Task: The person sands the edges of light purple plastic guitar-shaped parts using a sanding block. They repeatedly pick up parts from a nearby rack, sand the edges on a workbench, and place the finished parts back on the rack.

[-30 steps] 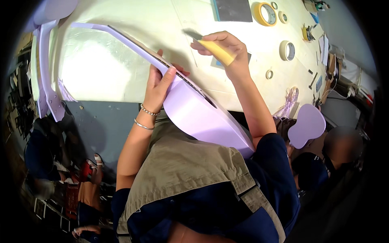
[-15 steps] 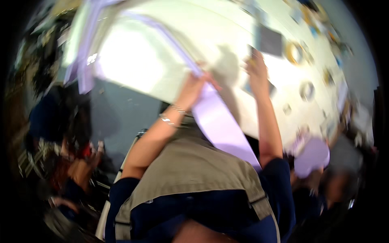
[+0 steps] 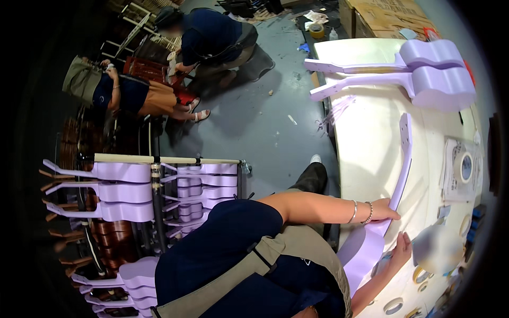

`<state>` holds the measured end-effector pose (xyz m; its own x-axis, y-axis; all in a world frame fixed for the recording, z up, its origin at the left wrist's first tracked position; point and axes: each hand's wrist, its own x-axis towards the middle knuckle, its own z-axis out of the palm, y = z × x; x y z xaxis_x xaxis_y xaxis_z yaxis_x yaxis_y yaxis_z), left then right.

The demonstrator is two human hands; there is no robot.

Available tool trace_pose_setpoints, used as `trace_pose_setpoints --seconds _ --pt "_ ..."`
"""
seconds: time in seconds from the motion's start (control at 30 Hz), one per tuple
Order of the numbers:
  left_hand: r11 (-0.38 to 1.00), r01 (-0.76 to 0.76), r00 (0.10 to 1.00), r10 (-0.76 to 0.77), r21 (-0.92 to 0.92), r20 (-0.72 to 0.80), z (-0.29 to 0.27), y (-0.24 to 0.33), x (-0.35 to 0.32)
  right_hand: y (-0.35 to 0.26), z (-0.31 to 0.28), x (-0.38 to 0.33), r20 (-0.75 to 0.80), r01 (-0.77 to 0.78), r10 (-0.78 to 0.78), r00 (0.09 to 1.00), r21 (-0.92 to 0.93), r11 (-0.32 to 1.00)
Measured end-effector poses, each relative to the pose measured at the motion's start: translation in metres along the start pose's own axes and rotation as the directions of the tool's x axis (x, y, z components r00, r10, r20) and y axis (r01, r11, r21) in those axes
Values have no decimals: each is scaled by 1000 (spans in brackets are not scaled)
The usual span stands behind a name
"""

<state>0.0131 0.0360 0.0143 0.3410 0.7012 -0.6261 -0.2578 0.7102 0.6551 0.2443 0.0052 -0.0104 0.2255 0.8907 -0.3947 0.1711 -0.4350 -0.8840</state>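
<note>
A lilac unpainted guitar (image 3: 398, 175) lies on the white table (image 3: 366, 138), its neck pointing away from me and its body (image 3: 363, 254) near my chest. My left hand (image 3: 383, 213), with two bracelets at the wrist, grips the guitar where the neck meets the body. My right hand (image 3: 401, 248) lies against the table just beside the guitar body, fingers stretched out; what is under its palm is hidden.
Two more lilac guitars (image 3: 424, 69) lie at the table's far end. A rack (image 3: 159, 185) of lilac guitars stands at my left. Two people (image 3: 212, 37) crouch on the grey floor. Tape rolls (image 3: 395, 306), papers (image 3: 461, 169) and a cardboard box (image 3: 387, 16) are at the right.
The view has swung round sharply to the side. My left hand stays on the guitar. The yellow thing my right hand held is no longer visible.
</note>
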Motion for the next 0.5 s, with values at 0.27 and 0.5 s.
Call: trace_pose_setpoints --seconds 0.27,0.5 --pt "928 20 996 14 -371 90 6 -8 19 -27 25 -56 281 -223 148 948 258 940" --pt "990 -133 968 119 -48 -222 15 -18 32 -35 26 -61 367 -190 109 924 193 963"
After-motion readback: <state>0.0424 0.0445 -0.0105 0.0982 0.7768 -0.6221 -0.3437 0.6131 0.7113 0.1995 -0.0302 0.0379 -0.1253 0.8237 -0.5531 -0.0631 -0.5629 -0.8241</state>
